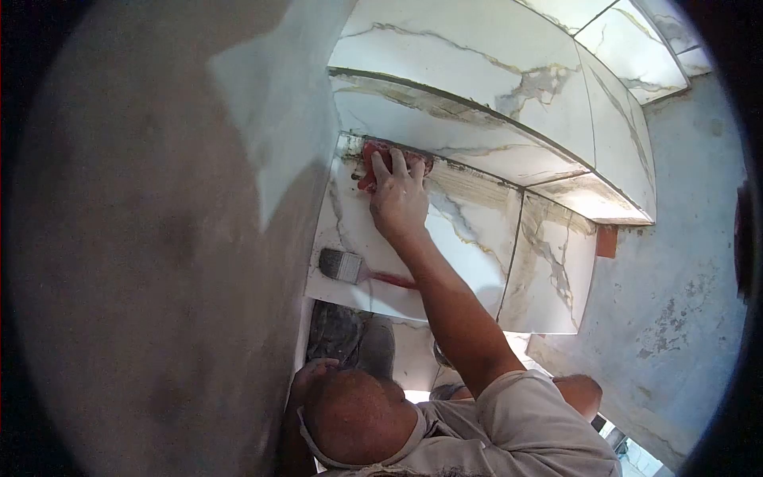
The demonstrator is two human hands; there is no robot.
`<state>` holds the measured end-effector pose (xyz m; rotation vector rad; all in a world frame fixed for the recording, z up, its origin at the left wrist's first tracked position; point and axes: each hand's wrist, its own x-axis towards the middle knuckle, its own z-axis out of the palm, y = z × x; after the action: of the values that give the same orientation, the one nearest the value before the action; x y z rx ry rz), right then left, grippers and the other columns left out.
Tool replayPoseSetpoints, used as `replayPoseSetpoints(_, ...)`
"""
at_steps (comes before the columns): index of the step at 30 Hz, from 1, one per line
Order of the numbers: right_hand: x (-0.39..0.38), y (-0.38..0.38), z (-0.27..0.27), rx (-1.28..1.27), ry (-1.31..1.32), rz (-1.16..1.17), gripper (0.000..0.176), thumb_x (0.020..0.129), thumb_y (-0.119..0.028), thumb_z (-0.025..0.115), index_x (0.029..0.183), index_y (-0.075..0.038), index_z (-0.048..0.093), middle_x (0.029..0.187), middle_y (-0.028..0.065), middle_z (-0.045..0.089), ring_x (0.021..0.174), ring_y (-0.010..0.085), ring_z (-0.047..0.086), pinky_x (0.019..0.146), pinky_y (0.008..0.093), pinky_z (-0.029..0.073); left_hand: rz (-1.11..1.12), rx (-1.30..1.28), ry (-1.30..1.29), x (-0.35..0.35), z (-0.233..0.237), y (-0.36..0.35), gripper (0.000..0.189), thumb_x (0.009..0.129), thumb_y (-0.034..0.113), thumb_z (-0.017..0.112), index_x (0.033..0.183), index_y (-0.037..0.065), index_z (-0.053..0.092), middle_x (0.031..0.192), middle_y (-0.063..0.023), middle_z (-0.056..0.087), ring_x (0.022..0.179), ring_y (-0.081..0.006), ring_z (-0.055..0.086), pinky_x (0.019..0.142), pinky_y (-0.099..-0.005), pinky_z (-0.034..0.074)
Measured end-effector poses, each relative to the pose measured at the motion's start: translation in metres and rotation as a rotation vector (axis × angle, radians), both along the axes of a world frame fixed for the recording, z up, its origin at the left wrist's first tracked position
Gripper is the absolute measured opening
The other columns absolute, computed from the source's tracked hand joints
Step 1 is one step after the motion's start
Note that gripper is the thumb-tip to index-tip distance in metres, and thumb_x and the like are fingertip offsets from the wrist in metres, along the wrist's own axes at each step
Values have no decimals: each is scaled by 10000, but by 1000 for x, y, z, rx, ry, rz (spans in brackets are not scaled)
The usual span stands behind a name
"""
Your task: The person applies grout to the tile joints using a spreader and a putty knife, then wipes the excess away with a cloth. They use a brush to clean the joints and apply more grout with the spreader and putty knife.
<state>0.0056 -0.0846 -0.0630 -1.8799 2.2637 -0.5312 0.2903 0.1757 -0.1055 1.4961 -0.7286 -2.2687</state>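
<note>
My right hand [399, 191] presses a flat red tool [371, 168] against the marbled tile step [350, 230], at the inner corner below the riser. Its fingers are bent over the tool, which they partly cover. Pale smeared residue [477, 184] runs along this joint. A paintbrush [342, 265] with dark bristles and a red handle lies on the same step, its handle end passing behind my forearm. My left hand [319, 367] is low beside the wall, mostly hidden behind a rounded head; its fingers and anything in them cannot be made out.
A plain grey wall [159, 238] borders the steps on the left. More marbled tile steps [477, 48] rise above. At the right is a patchy bluish wall [675, 302], with a reddish block [606, 241] by the step's end. Dark footwear [376, 347] shows below the step.
</note>
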Motion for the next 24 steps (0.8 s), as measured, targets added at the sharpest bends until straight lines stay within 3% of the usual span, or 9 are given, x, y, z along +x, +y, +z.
replayPoseSetpoints(4,-3,5,30,188,-2,126,514,758,-138,664,1266,-151,586,1334,111,504,1188,368,455,963,486,431,-1,-5,-1,-1,1,0,386,977,294,537,1212,-10,570,1025,-71,628,943,-164,600,867,-314,484)
replayPoseSetpoints(7,4,0,12,-29,0,74,503,764,-160,661,1261,-133,587,1323,105,513,1180,361,465,944,492,443,-8,-11,2,-3,0,-1,385,976,293,537,1212,-10,570,1024,-71,628,942,-164,600,866,-314,484)
replayPoseSetpoints(14,20,-12,0,31,13,-36,476,781,-141,634,1255,-127,589,1301,88,531,1142,367,487,911,473,471,-11,-5,-5,1,1,-2,384,976,292,537,1211,-10,571,1021,-70,627,938,-164,600,864,-314,484)
replayPoseSetpoints(16,12,-8,9,110,-36,111,482,779,-141,635,1258,-133,590,1323,79,518,1128,375,490,916,462,471,-14,-12,-3,1,2,-5,384,976,292,537,1211,-10,571,1021,-70,627,937,-164,600,863,-314,485)
replayPoseSetpoints(24,31,-20,-15,-73,16,-45,438,820,-174,575,1256,-134,586,1323,81,510,1154,346,463,925,477,444,-9,-6,-12,1,1,-4,383,976,290,537,1210,-10,571,1018,-70,627,933,-164,600,861,-314,485)
